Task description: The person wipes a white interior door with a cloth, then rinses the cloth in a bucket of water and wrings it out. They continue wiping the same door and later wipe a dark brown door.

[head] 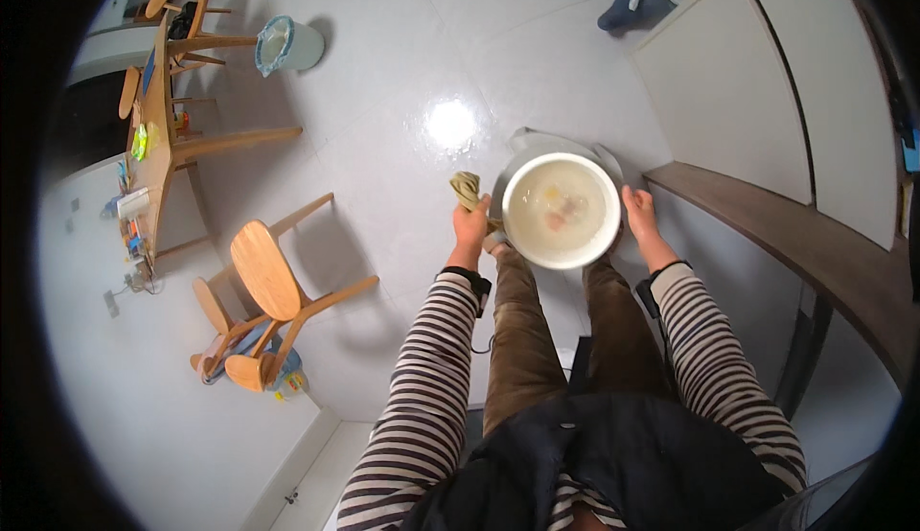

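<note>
A round white basin (616, 233) of cloudy, pale water stands in front of my legs; blurred yellowish and pinkish patches show in the water. On its left side, my left hand (471, 227) grips a crumpled olive cloth (466, 184), close to the rim. My right hand (641, 213) is at the basin's right side with its fingers bent. Whether those fingers touch the wall below the rim is hidden. Behind and around the basin shows a grey shape (528, 140) that I cannot identify. The basin's underside is hidden, so what supports it cannot be told.
Pale cabinet fronts (726, 92) and a brown ledge (733, 189) rise close on my right. Left are a wooden chair (266, 268), a long wooden table (162, 164) and a lined bin (305, 47). The tiled floor (402, 171) has a glossy patch ahead. A dark blue object (624, 10) lies top right.
</note>
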Available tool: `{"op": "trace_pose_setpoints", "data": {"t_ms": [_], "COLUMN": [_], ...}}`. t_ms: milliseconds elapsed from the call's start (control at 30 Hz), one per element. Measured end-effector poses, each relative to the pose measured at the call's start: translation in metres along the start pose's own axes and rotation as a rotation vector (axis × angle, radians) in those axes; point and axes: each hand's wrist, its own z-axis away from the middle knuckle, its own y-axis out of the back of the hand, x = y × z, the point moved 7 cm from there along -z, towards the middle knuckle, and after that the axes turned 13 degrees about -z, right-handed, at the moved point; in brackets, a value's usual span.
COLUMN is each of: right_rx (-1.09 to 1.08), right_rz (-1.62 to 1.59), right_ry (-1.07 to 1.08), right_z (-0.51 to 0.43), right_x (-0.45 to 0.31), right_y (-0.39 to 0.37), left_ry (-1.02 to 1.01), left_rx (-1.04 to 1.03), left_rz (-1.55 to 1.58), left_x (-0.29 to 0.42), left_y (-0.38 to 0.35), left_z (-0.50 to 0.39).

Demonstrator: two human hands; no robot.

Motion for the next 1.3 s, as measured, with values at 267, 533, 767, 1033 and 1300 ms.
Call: {"op": "trace_pose_setpoints", "data": {"t_ms": [267, 533, 767, 1033, 1300], "right_rx": [-0.299, -0.319, -0.325, -0.351, -0.440], "right_rz": [-0.471, -0.830, -0.734, -0.628, -0.479], "right_ry": [-0.270, -0.463, -0.485, -0.490, -0.473], "right_z": [-0.007, -0.022, -0.011, 0.010, 0.075], "right_x": [0.046, 0.081, 0.074, 0.036, -0.051], "right_y": [-0.046, -0.075, -0.084, -0.099, -0.135], "left_ry": [0.082, 0.210, 0.210, 0.175, 0.190], "left_rx": [-0.261, -0.539, -0.519, -0.457, -0.433], "left_rz": [-0.026, 0.300, 0.286, 0.271, 0.490], "left_x": [-0.046, -0.040, -0.037, -0.029, 0.021], "left_y": [-0.046, -0.056, -0.039, 0.022, 0.137], "left_z": [-0.059, -0.069, -0.056, -0.025, 0.030]}}
